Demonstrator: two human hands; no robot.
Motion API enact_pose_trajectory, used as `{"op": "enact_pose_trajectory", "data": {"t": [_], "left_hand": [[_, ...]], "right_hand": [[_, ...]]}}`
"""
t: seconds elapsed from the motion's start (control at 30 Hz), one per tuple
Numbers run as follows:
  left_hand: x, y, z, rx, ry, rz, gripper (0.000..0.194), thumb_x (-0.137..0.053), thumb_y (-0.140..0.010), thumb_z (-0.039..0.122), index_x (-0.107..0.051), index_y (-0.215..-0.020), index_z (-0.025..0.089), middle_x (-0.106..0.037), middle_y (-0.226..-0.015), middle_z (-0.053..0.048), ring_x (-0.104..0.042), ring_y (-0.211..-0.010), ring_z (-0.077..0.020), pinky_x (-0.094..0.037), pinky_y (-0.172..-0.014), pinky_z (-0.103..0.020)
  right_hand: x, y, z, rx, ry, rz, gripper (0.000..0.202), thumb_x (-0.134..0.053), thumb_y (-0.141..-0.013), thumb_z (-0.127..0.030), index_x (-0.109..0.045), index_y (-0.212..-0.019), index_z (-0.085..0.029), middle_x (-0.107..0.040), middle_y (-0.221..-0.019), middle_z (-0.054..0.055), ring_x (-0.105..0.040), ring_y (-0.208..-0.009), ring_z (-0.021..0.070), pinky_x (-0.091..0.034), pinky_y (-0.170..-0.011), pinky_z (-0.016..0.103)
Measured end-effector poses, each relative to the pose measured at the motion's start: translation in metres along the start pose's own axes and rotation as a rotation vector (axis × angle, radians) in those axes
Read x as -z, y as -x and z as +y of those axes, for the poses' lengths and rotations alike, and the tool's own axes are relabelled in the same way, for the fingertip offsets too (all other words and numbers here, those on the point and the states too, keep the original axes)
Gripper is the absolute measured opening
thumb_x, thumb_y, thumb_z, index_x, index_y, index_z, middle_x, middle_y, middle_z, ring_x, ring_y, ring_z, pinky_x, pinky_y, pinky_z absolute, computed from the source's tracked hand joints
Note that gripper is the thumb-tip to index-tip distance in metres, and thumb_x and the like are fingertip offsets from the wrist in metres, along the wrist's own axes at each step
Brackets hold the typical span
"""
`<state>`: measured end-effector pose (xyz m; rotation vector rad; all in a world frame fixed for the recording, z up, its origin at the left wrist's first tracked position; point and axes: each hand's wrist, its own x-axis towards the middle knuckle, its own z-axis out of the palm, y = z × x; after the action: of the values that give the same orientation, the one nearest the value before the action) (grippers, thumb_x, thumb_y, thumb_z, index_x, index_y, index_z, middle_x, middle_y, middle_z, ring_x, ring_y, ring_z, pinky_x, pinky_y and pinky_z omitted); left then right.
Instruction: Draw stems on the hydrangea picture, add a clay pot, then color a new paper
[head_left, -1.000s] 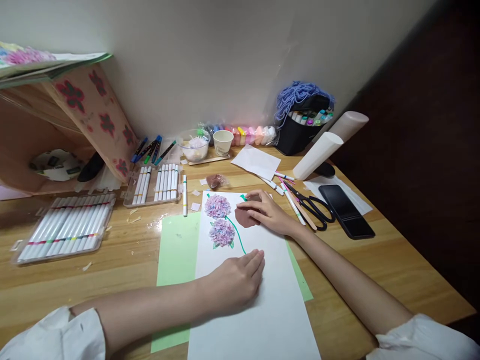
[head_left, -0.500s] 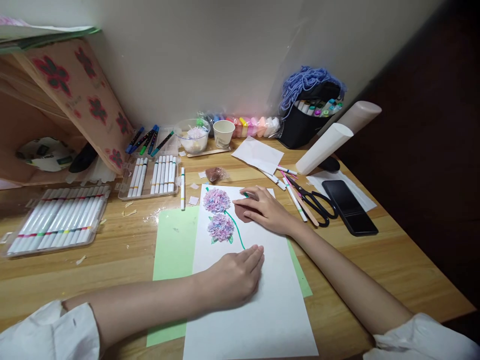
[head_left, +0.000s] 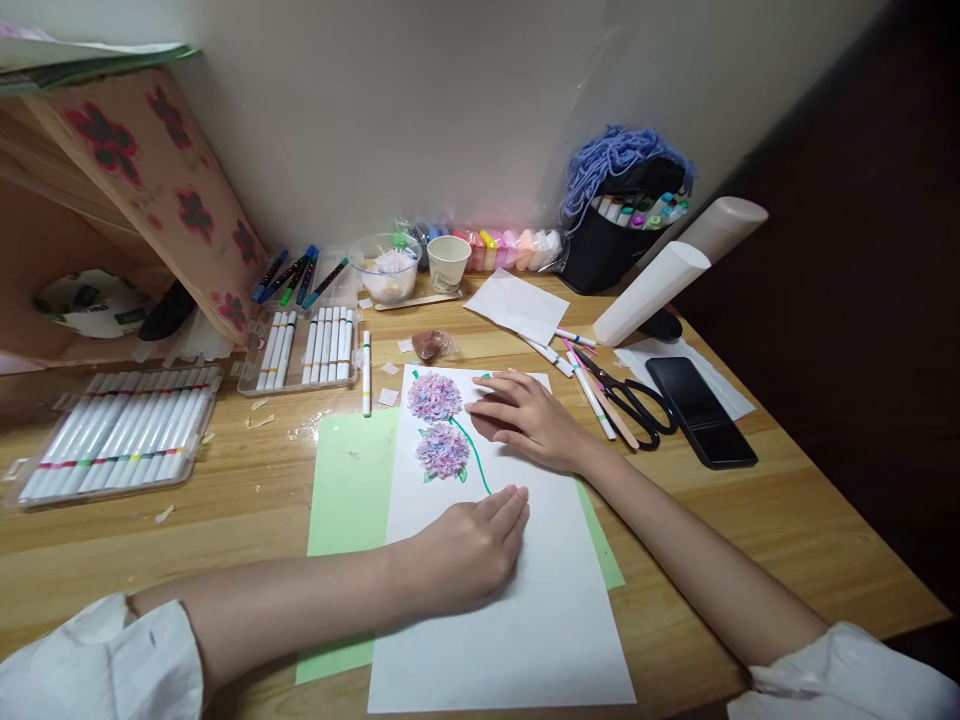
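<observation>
White paper (head_left: 555,640) lies over a green sheet (head_left: 352,480) on the wooden table. On its upper left are two pink-purple textured flowers, the upper one (head_left: 434,397) and the lower one (head_left: 442,451), with a green line curving down beside them. My right hand (head_left: 529,420) rests on the paper's upper right, fingers spread over a brown patch (head_left: 487,425) mostly hidden under them. My left hand (head_left: 469,550) lies on the paper at the green line's lower end, its fingers pressed together; anything beneath them is hidden.
Marker cases (head_left: 120,435) stand at the left. Brown clay (head_left: 430,345) in film, a paper cup (head_left: 449,263) and a clear bowl (head_left: 384,270) sit behind the paper. Black scissors (head_left: 637,405), a phone (head_left: 701,412) and a black marker holder (head_left: 607,250) are at the right.
My right hand has shifted slightly over the brown patch, covering more of it. My left hand stays in place on the paper. The view has moved very slightly.
</observation>
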<state>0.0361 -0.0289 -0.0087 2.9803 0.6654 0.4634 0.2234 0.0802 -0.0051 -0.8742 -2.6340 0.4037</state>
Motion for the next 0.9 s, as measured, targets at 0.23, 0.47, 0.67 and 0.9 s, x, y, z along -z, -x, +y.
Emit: {"op": "enact_pose_trajectory", "data": {"t": [0.23,0.47,0.67,0.9], "left_hand": [[0.002,0.000,0.001,0.000,-0.001,-0.030,0.035,-0.039,-0.088,0.011,-0.053,-0.116,-0.004,-0.055,-0.124,-0.024,-0.055,-0.115,-0.0288,-0.055,-0.081,-0.032],[-0.001,0.002,0.001,0.002,-0.009,-0.025,0.037,-0.038,-0.088,0.011,-0.050,-0.120,-0.004,-0.054,-0.125,-0.025,-0.055,-0.115,-0.0284,-0.054,-0.083,-0.033],[0.000,0.001,0.001,-0.005,-0.010,0.003,0.037,-0.039,-0.088,0.011,-0.051,-0.118,-0.006,-0.056,-0.123,-0.025,-0.057,-0.113,-0.0290,-0.054,-0.084,-0.033],[0.001,0.001,0.002,0.013,0.006,-0.025,0.038,-0.037,-0.089,0.011,-0.049,-0.121,-0.004,-0.053,-0.126,-0.025,-0.055,-0.115,-0.0282,-0.054,-0.085,-0.033]], "right_hand": [[-0.001,0.000,-0.008,-0.024,0.004,0.031,0.034,-0.042,-0.093,-0.039,-0.062,-0.118,-0.027,-0.057,-0.129,0.003,-0.039,-0.125,0.0271,-0.033,-0.104,0.050],[-0.003,0.007,-0.011,0.050,0.045,0.020,0.044,-0.033,-0.096,-0.036,-0.041,-0.138,-0.026,-0.053,-0.135,0.003,-0.035,-0.133,0.0232,-0.024,-0.110,0.051],[-0.004,0.008,-0.015,0.035,0.007,0.020,0.041,-0.033,-0.096,-0.029,-0.046,-0.134,-0.024,-0.057,-0.131,0.002,-0.041,-0.129,0.0204,-0.022,-0.112,0.050],[-0.004,0.010,-0.017,-0.052,0.072,0.096,0.041,-0.036,-0.095,-0.026,-0.047,-0.134,-0.026,-0.059,-0.129,0.001,-0.033,-0.135,0.0243,-0.010,-0.113,0.059]]}}
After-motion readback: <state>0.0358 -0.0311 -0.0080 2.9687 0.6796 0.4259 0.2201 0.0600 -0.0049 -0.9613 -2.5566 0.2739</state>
